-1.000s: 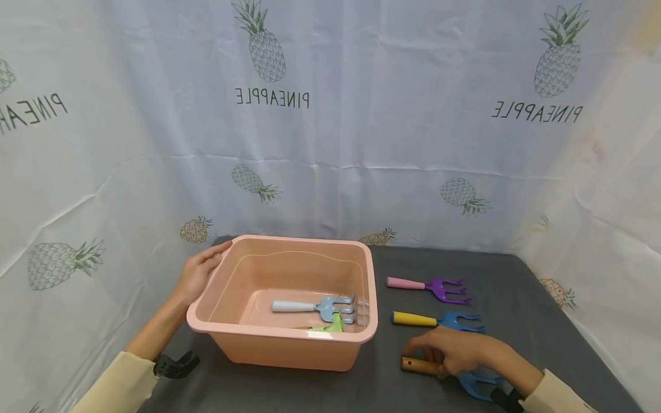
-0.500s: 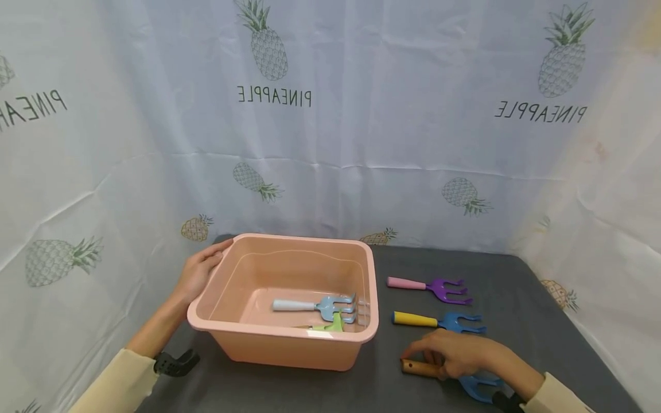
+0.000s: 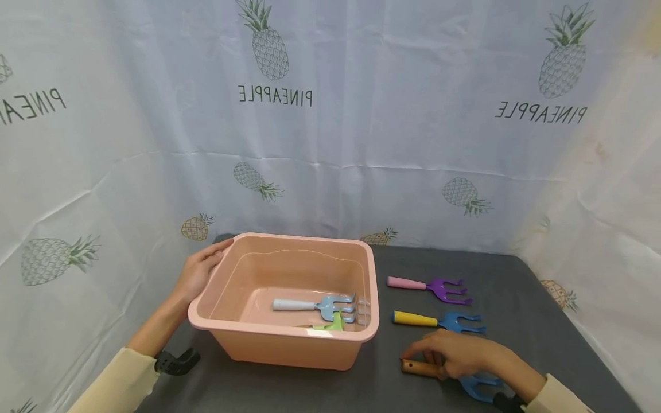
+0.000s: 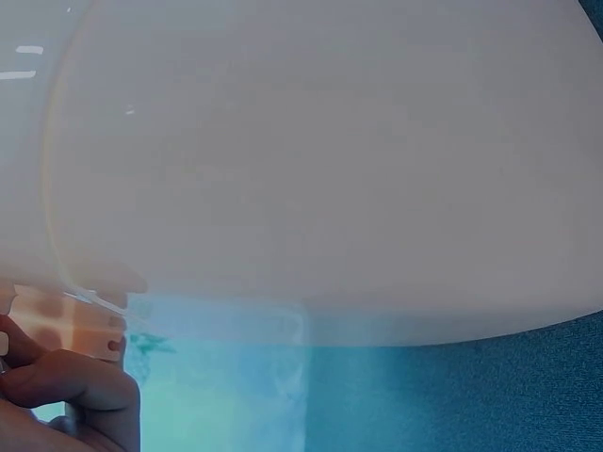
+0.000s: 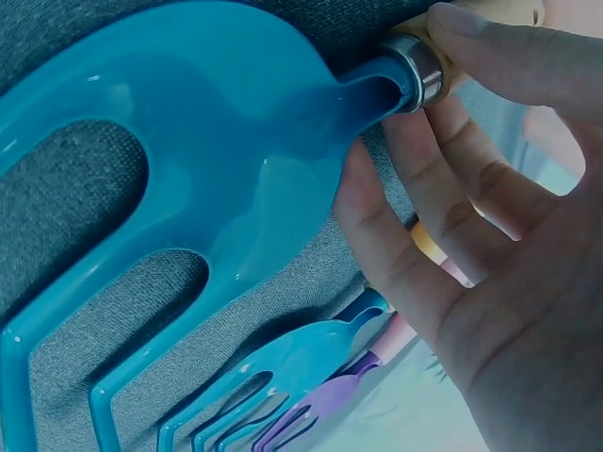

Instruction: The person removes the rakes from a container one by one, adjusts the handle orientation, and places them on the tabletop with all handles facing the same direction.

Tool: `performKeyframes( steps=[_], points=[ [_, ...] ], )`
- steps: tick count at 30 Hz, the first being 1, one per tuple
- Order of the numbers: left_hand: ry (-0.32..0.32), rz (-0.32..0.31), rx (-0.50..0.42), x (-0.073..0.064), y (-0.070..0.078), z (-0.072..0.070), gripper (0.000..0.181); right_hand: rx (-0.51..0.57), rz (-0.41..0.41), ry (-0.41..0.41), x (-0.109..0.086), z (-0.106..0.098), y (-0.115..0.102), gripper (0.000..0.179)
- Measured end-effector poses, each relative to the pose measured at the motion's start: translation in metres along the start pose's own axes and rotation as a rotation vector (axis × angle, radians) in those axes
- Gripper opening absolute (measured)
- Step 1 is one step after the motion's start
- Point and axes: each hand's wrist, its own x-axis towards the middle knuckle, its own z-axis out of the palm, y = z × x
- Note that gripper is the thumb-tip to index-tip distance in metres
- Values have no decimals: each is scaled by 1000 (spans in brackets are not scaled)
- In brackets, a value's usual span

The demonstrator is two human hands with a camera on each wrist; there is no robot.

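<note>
My left hand [image 3: 198, 276] grips the left rim of a peach plastic basin [image 3: 289, 351]; in the left wrist view its fingers [image 4: 80, 386] curl at the rim. A light-blue garden hand fork [image 3: 293, 305] with a white handle lies in the basin, beside a green-headed tool [image 3: 335, 323] partly hidden by the front wall. At the right, my right hand [image 3: 459, 351] holds the wooden handle [image 3: 419, 368] of a blue garden hand fork [image 5: 236, 132]. The right wrist view has thumb and fingers about the handle near its metal collar. That fork lies on the table.
Behind the right hand lie a blue hand fork with a yellow handle [image 3: 415, 319] and a purple one with a pink handle [image 3: 407, 283]. The dark grey table [image 3: 496, 281] is enclosed by a white pineapple-print curtain [image 3: 330, 126].
Both hands stay almost still. The view shifts very slightly; basin and forks keep their places.
</note>
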Motion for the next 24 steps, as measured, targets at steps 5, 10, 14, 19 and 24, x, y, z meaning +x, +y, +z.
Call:
performKeyframes(
  steps=[5, 10, 14, 19, 24],
  points=[
    [6, 0, 5, 2, 0, 1, 47, 8, 14, -11, 0, -2, -3, 77],
    [9, -1, 11, 3, -2, 1, 46, 29, 28, -29, 0, -7, -6, 72],
    [10, 6, 21, 3, -3, 0, 46, 10, 57, -21, 0, -15, -11, 73],
    [7, 12, 7, 2, -3, 0, 46, -46, 155, 13, -1, -34, -23, 65],
    [5, 6, 5, 2, -2, 0, 47, -115, 130, 68, 4, -56, -36, 55]
  ],
)
